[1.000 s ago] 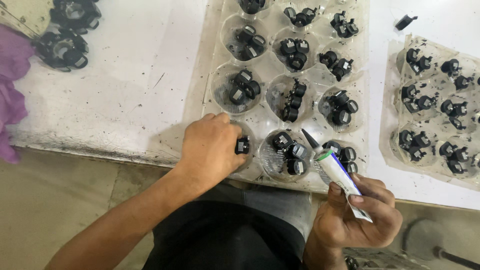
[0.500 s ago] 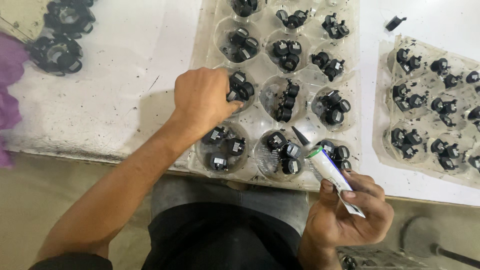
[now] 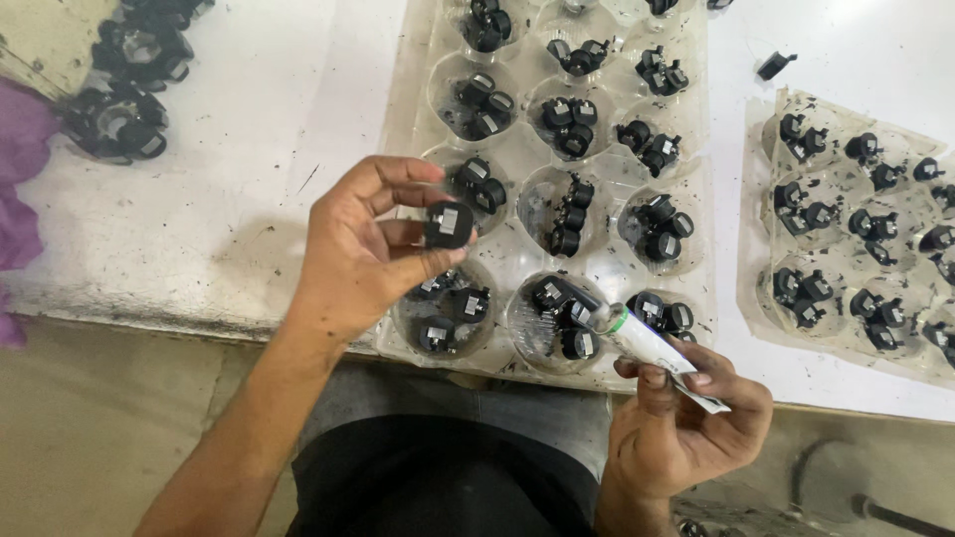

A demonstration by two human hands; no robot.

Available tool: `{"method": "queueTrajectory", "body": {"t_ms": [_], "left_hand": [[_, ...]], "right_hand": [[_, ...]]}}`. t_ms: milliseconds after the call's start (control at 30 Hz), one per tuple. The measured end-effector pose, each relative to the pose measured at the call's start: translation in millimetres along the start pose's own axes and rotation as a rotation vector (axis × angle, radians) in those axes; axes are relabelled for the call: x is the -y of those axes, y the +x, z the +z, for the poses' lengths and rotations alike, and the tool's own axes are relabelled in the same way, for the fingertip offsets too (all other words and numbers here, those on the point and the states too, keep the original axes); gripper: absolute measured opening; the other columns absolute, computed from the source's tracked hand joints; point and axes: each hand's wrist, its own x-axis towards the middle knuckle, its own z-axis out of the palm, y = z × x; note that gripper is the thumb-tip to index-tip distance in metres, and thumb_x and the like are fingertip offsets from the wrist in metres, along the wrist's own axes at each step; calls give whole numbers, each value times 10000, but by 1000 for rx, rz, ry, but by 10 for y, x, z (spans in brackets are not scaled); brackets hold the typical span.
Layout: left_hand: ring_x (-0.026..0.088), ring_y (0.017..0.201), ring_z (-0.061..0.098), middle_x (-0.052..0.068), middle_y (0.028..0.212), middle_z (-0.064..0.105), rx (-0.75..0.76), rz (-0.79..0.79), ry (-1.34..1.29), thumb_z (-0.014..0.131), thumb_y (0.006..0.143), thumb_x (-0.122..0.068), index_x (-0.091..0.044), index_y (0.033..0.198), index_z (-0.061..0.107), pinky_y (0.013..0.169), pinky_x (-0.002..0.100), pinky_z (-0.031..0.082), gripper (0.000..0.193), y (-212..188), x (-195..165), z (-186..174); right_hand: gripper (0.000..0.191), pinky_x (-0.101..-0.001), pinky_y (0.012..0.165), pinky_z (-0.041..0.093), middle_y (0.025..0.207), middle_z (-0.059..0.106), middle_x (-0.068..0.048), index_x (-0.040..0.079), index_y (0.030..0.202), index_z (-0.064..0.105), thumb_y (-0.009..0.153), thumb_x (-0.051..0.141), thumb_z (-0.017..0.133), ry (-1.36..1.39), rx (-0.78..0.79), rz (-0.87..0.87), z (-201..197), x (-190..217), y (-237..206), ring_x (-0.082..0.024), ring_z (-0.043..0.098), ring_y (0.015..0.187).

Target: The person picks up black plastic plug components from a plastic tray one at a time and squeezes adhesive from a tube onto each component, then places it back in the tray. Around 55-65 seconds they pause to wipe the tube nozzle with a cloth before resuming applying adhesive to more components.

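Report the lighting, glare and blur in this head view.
Head view: bright light washes out the white tabletop at top right; the clear plastic cup tray shows soft sheen; the left hand casts a shadow leftward; black ring parts at top left look blurred; the right hand is sharp.

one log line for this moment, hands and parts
left hand: holds small black part | right hand: grips white tube | clear tray: black parts in cups
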Motion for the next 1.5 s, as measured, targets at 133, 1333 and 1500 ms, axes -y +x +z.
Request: {"method": "queueTrajectory", "body": {"t_ms": [133,1333,1500], "left_hand": [[143,895,677,91,1109,626,-85,155,37,893,804,137,-5,1134,732,788,265,635,392,-281,133,208],[150,1028,740,89,1217,690,32,31,24,617,781,278,-27,1278,695,893,277,678,589,-491,83,285],[145,1010,745,84,1201,686,35,-1,20,625,789,273,-47,1277,696,891,274,679,589,-494,68,283]], "right_hand": [[347,-374,879,659,1134,694,-236,31,1115,485,997,-77,793,54,69,60,-2,-53,-83,-261,738,1019],[347,-540,1086,479,980,716,-56,179,891,596,674,-29,769,-543,555,-508,4,161,82,-243,732,924],[351,-527,1055,485,957,712,-48,183,884,599,675,-47,760,-544,546,-516,15,158,102,-233,728,895]]}}
